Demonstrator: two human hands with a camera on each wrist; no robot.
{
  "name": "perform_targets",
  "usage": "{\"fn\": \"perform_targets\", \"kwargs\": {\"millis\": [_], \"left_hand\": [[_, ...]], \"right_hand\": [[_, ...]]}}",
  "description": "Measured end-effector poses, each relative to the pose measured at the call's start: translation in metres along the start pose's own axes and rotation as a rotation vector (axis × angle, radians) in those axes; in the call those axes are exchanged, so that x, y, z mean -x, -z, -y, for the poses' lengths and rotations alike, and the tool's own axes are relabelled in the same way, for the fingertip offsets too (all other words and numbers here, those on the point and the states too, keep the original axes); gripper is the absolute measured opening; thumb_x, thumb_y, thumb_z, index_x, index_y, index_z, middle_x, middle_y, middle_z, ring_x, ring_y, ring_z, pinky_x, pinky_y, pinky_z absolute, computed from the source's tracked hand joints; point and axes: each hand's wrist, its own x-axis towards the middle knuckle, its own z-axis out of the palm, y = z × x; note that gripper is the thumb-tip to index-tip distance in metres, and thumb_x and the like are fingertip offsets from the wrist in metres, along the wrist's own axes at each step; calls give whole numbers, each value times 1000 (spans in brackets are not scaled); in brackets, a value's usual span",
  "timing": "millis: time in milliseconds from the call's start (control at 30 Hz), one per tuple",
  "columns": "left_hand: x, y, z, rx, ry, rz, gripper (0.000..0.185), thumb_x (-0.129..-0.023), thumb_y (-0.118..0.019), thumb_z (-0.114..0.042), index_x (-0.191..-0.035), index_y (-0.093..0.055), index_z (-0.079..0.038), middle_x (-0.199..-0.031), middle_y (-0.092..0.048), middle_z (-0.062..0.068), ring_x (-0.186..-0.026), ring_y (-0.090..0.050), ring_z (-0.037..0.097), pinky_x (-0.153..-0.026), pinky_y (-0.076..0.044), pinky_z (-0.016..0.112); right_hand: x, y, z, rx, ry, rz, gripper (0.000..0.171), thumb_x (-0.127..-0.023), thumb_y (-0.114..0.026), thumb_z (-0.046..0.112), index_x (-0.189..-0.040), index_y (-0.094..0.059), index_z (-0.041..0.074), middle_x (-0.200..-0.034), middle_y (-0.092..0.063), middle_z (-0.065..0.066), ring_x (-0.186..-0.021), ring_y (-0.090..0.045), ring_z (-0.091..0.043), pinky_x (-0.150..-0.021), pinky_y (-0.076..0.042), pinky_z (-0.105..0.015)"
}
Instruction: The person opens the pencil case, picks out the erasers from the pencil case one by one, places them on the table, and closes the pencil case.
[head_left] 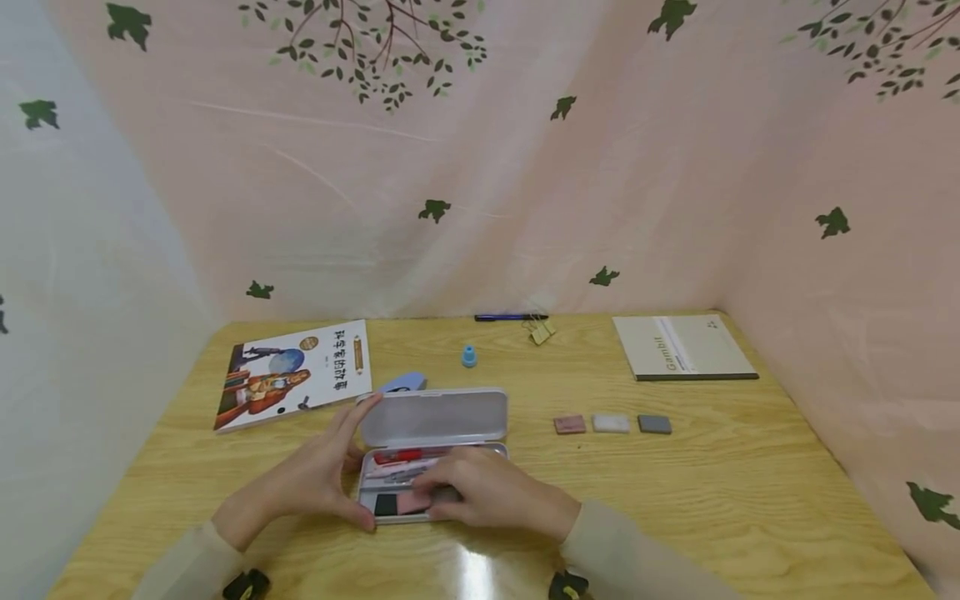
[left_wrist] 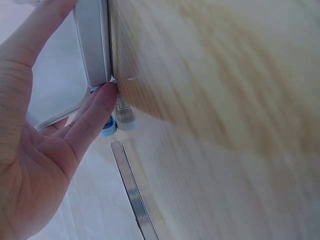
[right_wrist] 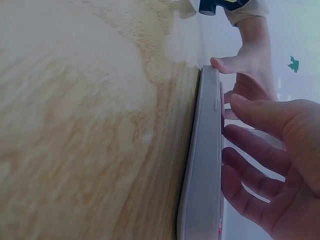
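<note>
Steady the case (head_left: 435,419), lower centre of the frame, with your spread left grip (head_left: 330,468), while your right grip (head_left: 489,490), whose hold I cannot tell, should settle the pink block (head_left: 409,502) gently flat.

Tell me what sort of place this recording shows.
Probably a study desk, perhaps staged: an open pencil case, an illustrated book and a notebook lie on it.
</note>
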Motion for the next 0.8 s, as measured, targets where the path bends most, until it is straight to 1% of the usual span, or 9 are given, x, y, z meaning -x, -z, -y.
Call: {"fn": "perform_targets", "kwargs": {"millis": [133,367,467,667,800], "left_hand": [[0,0,0,8,3,2,145,-57,-96,-53,-164,-3,-24,-142,-34,8,-95,-67,12,-84,-56,36],[-1,0,0,13,-10,1,145,-58,-97,-51,-164,-1,-25,-144,-33,8,-94,-67,13,-83,-57,35],[-1,0,0,9,-11,-3,145,-57,-97,-51,-164,-1,-24,-145,-32,8,-94,-67,13,-83,-57,35],[-1,0,-1,19,4,5,145,-58,-97,-51,-164,-2,-24,-145,-32,8,-94,-67,13,-83,-57,35],[-2,0,-1,24,8,12,145,-58,-97,-51,-164,-1,-24,-146,-30,9,-95,-67,14,-83,-57,35]], "right_hand": [[-1,-3,0,26,-16,-23,24,-95,-74,21,-118,-76,17,-111,-72,10,-103,-62,3,-91,-47,-15],[-3,-9,4,161,-1,-62,22,-93,-76,21,-114,-77,18,-108,-71,9,-100,-63,-1,-89,-49,-18],[-2,-11,4,161,-3,-73,22,-93,-77,21,-114,-76,18,-107,-71,8,-100,-64,-3,-90,-49,-19],[-2,-12,3,162,-9,-71,24,-92,-77,22,-116,-76,18,-109,-71,7,-101,-63,-4,-93,-49,-20],[-3,-12,1,140,-11,-69,27,-91,-77,20,-117,-75,17,-109,-71,5,-101,-63,-4,-93,-48,-18]]}}
